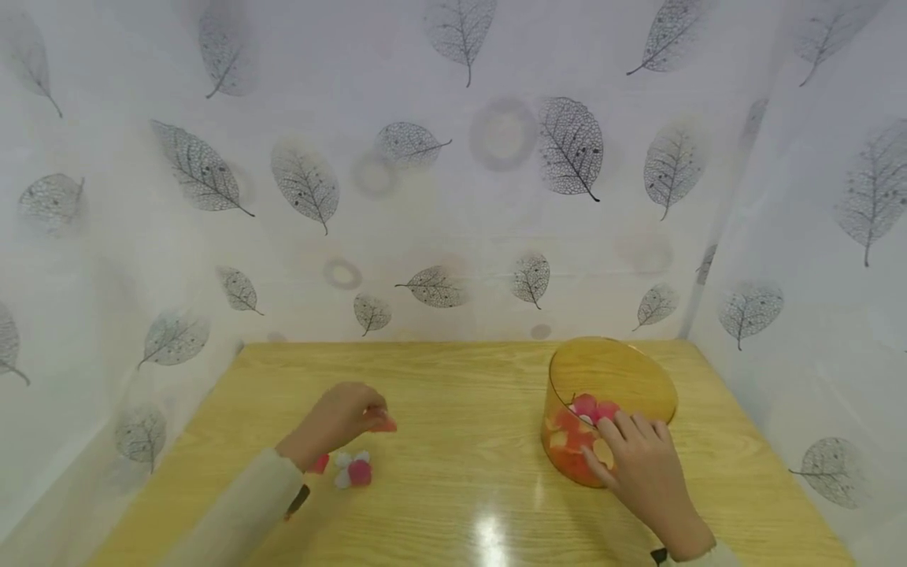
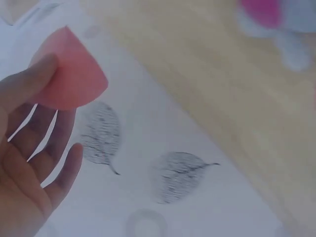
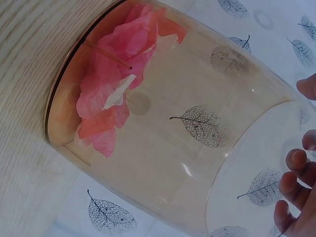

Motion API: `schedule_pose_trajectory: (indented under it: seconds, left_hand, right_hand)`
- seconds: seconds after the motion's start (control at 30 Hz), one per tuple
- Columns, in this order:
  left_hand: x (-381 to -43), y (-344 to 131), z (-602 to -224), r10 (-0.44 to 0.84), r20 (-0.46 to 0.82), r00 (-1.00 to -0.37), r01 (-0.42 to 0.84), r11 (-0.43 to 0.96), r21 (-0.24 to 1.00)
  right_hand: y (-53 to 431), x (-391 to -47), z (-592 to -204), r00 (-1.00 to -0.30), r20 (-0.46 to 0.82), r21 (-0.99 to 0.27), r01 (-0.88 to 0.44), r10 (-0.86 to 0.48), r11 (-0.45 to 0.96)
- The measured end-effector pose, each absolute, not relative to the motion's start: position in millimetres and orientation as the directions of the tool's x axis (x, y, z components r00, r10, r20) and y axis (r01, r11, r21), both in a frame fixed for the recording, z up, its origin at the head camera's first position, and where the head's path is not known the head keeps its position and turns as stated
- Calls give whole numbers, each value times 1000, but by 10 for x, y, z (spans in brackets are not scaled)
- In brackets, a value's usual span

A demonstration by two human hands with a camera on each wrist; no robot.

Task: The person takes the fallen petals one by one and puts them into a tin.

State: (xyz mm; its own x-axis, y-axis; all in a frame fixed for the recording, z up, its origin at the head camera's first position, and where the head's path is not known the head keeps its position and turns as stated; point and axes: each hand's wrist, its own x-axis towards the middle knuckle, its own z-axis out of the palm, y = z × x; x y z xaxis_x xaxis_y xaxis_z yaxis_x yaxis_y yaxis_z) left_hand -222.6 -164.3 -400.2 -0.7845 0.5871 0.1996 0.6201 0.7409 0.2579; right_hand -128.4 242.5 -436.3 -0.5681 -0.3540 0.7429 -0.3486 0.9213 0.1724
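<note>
Between thumb and fingers my left hand (image 1: 340, 413) pinches a salmon-pink petal (image 2: 81, 81), held over the left side of the table. The petal looks thin, rounded, with one pointed corner. My right hand (image 1: 643, 468) is at the near side of a transparent amber container (image 1: 623, 378), its fingers loosely bent and spread beside the opening. In the right wrist view, those fingers (image 3: 296, 160) show nothing between them. Pink, red and white petals (image 3: 108, 84) lie heaped at the bottom of the container, along with a thin stick.
Near my left forearm, white and magenta petals (image 1: 360, 472) lie clustered on the wooden table (image 1: 453, 394), with a red petal (image 1: 321, 463) beside them, partly behind the wrist. White sheeting with grey leaf prints (image 1: 570, 146) closes off the back and both sides.
</note>
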Motion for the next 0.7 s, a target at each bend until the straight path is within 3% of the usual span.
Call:
schedule_pose_trajectory:
  seconds: [0.3,0.5,0.7]
  left_hand:
    - [-2488,-681,-3617,620,446,-645,747,634,199]
    - [-2559,89,-3486,679,451,-579,811,539,229]
    - [-2518,740,-3597,727,372,-576,816,493,301]
  right_hand:
    - [2445,-1287,-4360,-574,739,172,-345,-353,923]
    - [2425,-1297,-4339,-564,749,156,-358,-346,921]
    - [2446,-1301,-4365,-569,747,161,-348,-345,924]
